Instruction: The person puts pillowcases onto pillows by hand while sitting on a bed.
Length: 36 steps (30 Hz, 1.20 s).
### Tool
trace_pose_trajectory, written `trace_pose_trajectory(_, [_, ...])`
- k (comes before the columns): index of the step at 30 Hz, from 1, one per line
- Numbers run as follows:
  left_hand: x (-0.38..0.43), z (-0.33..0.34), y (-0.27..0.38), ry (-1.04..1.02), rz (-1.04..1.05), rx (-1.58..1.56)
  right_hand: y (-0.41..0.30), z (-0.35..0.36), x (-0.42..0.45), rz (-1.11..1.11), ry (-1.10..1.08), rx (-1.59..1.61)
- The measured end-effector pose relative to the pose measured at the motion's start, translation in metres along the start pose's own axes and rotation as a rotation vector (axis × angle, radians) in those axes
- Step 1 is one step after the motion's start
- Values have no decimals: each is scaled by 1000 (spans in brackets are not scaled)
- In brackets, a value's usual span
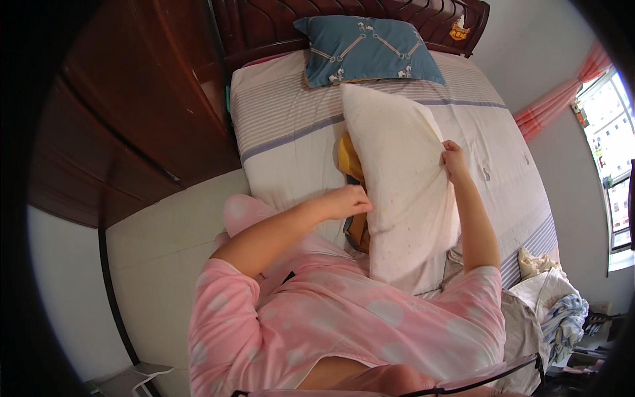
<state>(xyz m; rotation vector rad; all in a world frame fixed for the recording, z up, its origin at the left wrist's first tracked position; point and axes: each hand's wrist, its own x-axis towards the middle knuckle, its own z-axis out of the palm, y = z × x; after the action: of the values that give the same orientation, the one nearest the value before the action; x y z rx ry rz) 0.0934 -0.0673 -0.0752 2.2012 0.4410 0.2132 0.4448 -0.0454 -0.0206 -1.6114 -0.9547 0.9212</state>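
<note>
A white pillow (404,173) with small faint specks lies before me on the bed. My right hand (454,160) pinches its right edge, and creases run from the fingers across the cloth. At the opposite edge is my left hand (349,201), fingers curled and their tips at the pillow's side; whether they grip it cannot be made out. Mustard-yellow fabric with dark parts (351,158) pokes out from under the pillow's left side, mostly hidden by it.
A teal patterned pillow (369,52) rests by the dark wooden headboard (268,25). Striped bedding covers the bed (292,164). Crumpled clothes (563,312) are heaped at the lower right. A dark wooden wardrobe (134,99) stands left, beside the tiled floor (158,258).
</note>
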Motion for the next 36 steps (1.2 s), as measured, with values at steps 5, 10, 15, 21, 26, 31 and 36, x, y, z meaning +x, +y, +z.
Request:
trace_pose_trajectory(5, [-27, -20, -22, 202, -290, 72, -62, -15, -86, 224, -284, -570])
trace_pose_trajectory(10, [-33, -14, -56, 132, -483, 66, -32, -17, -61, 113, -922, -1137])
trace_pose_trajectory(15, [-34, -6, -70, 217, -483, 46, -8, 82, -2, -441, -565, -830])
trace_pose_trajectory(21, [-42, -16, -83, 219, -478, 1, 69, 199, 50, -908, -284, -1075])
trace_pose_trajectory(26, [-59, -17, -114, 210, -620, 12, 20, 171, 33, -429, -716, -1214])
trace_pose_trajectory(31, [-3, 24, -132, 526, -452, -159, -20, 99, 6, -297, -659, -1238])
trace_pose_trajectory(36, [45, 39, -124, 333, -554, 9, -30, 80, -13, -34, -594, -1081])
